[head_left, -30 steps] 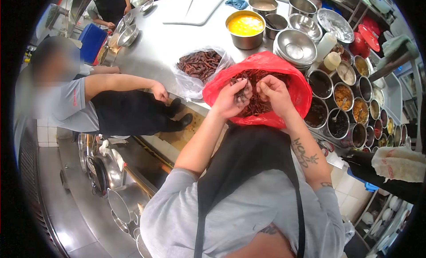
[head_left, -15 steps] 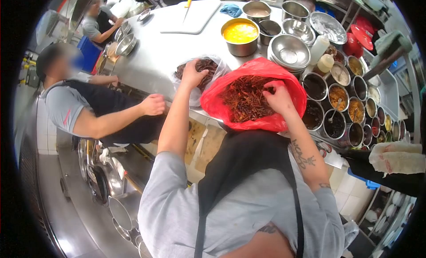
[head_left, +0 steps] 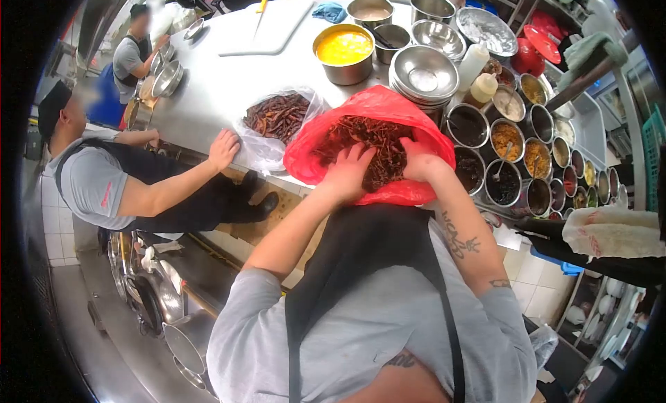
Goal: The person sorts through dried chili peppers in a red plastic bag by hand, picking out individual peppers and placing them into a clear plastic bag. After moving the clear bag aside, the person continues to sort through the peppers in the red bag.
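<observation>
A red plastic bag stands wide open in front of me, filled with dried red chilies. My left hand lies on the chilies at the near side of the bag, its fingers spread. On the right side my right hand also reaches into the bag, fingers apart and touching the chilies, with some fingertips partly hidden. Just left of it is a clear plastic bag holding larger, darker dried chilies; neither of my hands touches it.
A pot of yellow liquid and stacked metal bowls stand behind the red bag. Several sauce and seasoning tins crowd the right. A white cutting board bears a knife. A co-worker's hand is near the clear bag.
My left hand has left the chilies in the clear bag and moved right into the red bag. My right hand remains in the red bag, its fingers now spread more.
</observation>
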A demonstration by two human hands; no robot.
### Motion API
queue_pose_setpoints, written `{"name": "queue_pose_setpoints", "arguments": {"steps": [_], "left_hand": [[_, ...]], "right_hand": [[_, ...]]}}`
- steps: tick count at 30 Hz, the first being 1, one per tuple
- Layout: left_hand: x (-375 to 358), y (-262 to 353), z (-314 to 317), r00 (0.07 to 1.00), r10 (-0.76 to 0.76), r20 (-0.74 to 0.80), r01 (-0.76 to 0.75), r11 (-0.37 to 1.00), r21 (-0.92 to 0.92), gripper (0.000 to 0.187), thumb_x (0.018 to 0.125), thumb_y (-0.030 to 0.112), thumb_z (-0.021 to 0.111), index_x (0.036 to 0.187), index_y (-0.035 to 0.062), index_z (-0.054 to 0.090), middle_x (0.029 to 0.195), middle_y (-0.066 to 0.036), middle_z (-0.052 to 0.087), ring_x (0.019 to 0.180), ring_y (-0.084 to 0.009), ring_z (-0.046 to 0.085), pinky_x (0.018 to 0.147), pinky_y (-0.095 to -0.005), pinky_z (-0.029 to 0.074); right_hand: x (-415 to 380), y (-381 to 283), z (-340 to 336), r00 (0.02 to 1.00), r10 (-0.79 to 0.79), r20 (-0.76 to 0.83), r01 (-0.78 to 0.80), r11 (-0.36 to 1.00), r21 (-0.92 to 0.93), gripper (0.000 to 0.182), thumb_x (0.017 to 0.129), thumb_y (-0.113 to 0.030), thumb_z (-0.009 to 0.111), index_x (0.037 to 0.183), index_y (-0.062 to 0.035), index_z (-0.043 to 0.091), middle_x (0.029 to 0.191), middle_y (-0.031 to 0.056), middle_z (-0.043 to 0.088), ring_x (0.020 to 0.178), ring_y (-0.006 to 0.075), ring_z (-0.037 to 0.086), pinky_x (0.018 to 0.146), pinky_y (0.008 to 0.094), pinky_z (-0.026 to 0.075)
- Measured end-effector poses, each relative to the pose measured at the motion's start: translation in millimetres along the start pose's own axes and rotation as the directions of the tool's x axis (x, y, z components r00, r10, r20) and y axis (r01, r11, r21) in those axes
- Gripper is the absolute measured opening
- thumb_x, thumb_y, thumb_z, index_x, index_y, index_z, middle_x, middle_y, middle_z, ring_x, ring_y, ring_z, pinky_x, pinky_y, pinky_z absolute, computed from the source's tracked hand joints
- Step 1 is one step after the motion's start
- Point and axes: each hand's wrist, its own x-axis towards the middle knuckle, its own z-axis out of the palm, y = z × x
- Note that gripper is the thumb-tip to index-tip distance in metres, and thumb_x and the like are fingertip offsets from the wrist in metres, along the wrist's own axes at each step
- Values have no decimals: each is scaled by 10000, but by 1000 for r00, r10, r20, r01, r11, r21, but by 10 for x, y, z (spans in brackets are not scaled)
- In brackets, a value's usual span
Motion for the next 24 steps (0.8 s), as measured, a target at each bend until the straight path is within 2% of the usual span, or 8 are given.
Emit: {"name": "queue_pose_setpoints", "arguments": {"steps": [3, 8, 11, 12, 14, 17, 20, 24], "left_hand": [[69, 50, 263, 997, -42, -67, 52, 989, 142, 970, 655, 54, 752, 1510, 121, 299, 1472, -239, 345, 1275, -479, 460, 1003, -488, 491], [329, -332, 153, 971, 76, -229, -157, 920, -359, 952, 633, 107, 832, 1456, 44, 357, 1343, -233, 501, 1206, -373, 569, 1021, -453, 479], [282, -373, -284, 987, 39, -158, -155, 525, -837, 952, 652, 2, 815, 1472, 5, 334, 1397, -154, 519, 1278, -231, 507, 1096, -359, 402], [312, -440, -328, 977, 63, -205, -203, 567, -798, 927, 661, 11, 829, 1458, -5, 357, 1375, -159, 544, 1258, -237, 531, 1090, -356, 407], [318, -543, -420, 976, 56, -210, -197, 630, -751, 747, 733, 58, 805, 1393, -7, 462, 1268, -133, 628, 1194, -221, 582, 1042, -350, 441], [385, -847, -385, 977, -160, -138, 25, 734, -679, 505, 827, 112, 734, 1295, 13, 574, 1153, -107, 688, 1105, -206, 631, 982, -356, 474], [483, -1014, -226, 893, -174, -415, -76, 852, -518, 343, 912, 196, 626, 1203, 16, 635, 1013, -198, 705, 1023, -317, 675, 900, -398, 498], [243, -471, -518, 872, -271, -408, 47, 875, -481, 292, 900, 109, 625, 1176, 17, 644, 1044, -184, 708, 949, -273, 688, 830, -374, 523]], "right_hand": [[-18, -94, 28, 1000, -18, -5, 18, 997, 76, 711, 685, -90, 721, 1334, 37, 461, 1247, 273, 616, 1168, 398, 607, 993, 426, 496], [-89, -239, -242, 986, -120, -118, 161, 874, 459, 797, 582, -49, 771, 1317, 48, 474, 1157, 230, 657, 1075, 349, 648, 934, 385, 513], [-73, -252, -432, 952, -238, -191, 305, 729, 613, 667, 578, -39, 785, 1208, 32, 581, 1043, 168, 688, 986, 299, 674, 914, 379, 523], [-231, -374, -562, 976, -157, -152, 218, 645, 732, 587, 592, -37, 790, 1149, 46, 626, 1008, 183, 705, 963, 294, 687, 910, 389, 526], [-132, -267, -626, 939, -228, -256, 317, 863, 394, 454, 682, -66, 732, 1105, 72, 640, 1033, 243, 701, 986, 354, 686, 916, 422, 523], [5, -134, -508, 905, 75, -418, 33, 969, 245, 358, 749, -98, 655, 1063, 75, 653, 1063, 300, 672, 1018, 415, 660, 919, 451, 515], [-70, -195, -550, 893, 95, -441, 25, 965, 260, 296, 780, -110, 602, 1005, 71, 665, 1044, 309, 668, 1041, 445, 635, 927, 463, 505], [211, -30, -279, 836, -39, -547, 254, 911, 324, 271, 769, -70, 610, 1004, 44, 682, 1002, 278, 686, 1007, 401, 665, 901, 442, 519]]}}
